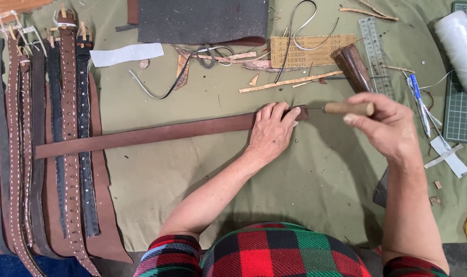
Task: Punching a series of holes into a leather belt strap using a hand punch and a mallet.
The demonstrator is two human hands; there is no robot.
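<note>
A long brown leather strap [156,133] lies across the olive cloth [182,179], running from the left up to the middle. My left hand [272,131] presses flat on the strap's right end, fingers spread over it. My right hand [382,123] grips a wooden-handled awl [346,108], whose thin metal tip points left and meets the strap's end just beside my left fingertips.
Several finished belts [64,133] lie side by side at the left. Leather scraps, cords, a dark sheet [202,20], a clear ruler [374,51], a white thread spool [459,46], a green cutting mat [462,113] and pens [421,102] sit along the back and right.
</note>
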